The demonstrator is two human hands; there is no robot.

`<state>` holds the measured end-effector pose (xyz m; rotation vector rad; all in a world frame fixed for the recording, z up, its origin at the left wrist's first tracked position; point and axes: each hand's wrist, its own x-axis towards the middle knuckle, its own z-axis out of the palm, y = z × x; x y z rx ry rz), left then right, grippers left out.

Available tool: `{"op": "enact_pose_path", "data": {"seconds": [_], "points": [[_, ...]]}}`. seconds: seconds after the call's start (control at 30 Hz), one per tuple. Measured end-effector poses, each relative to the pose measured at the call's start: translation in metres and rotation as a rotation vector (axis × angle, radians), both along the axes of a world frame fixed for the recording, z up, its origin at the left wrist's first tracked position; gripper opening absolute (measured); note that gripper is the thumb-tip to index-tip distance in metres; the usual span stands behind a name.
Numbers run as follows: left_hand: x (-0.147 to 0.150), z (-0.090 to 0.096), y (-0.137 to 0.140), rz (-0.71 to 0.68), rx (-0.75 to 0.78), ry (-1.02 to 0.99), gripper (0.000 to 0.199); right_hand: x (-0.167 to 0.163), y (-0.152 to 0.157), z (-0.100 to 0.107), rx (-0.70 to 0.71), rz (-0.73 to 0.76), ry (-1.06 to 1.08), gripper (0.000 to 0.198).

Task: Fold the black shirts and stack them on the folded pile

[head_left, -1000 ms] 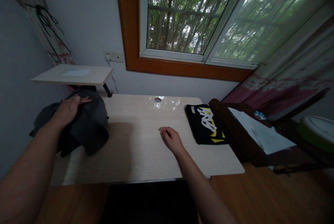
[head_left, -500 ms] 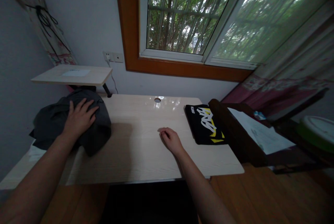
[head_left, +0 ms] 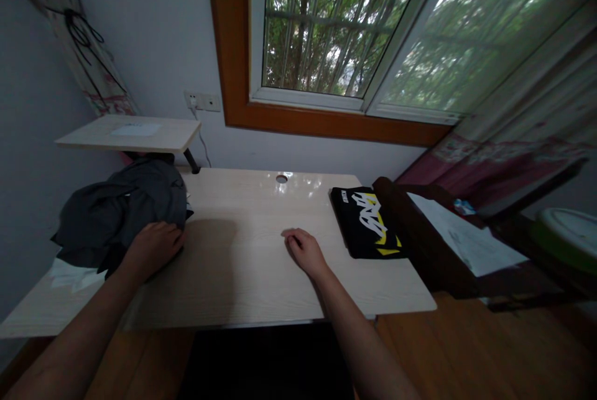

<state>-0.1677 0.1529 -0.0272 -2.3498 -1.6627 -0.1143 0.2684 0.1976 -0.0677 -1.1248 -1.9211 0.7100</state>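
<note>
A crumpled pile of dark grey cloth (head_left: 125, 201), seemingly clothing, lies at the left end of the desk. My left hand (head_left: 156, 247) is at its near right edge, fingers curled over the cloth and closed on it; the fingertips are partly hidden. My right hand (head_left: 305, 249) rests on its side on the desktop, loosely closed, with no object visible in it. To its right lies a folded black garment (head_left: 347, 226) with white lettering and yellow patches. White cloth or paper (head_left: 74, 277) shows under the grey pile.
A raised shelf (head_left: 93, 132) with a paper label overhangs the back of the pile on a black post (head_left: 191, 161). The light wooden desk (head_left: 261, 275) has a round cable hole (head_left: 282, 179). Dark furniture bearing a white sheet (head_left: 461, 235) stands at the right.
My left hand has moved from lying spread on top of the grey cloth to its near right edge, with the fingers now curled. The cloth's right side is drawn in. My right hand stays put.
</note>
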Motion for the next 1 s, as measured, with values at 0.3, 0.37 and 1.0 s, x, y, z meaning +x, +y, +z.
{"op": "enact_pose_path", "data": {"seconds": [0.3, 0.37, 1.0], "points": [[0.015, -0.007, -0.007, 0.152, 0.048, 0.005, 0.034, 0.000, -0.001, 0.000, -0.003, -0.001, -0.004, 0.025], [0.018, -0.008, -0.007, 0.169, 0.053, 0.005, 0.034, 0.000, 0.000, -0.001, -0.001, -0.002, -0.013, 0.025], [0.108, -0.064, 0.019, 0.133, -0.080, -0.248, 0.055, 0.024, -0.008, 0.015, 0.234, -0.280, -0.246, 0.033]]}}
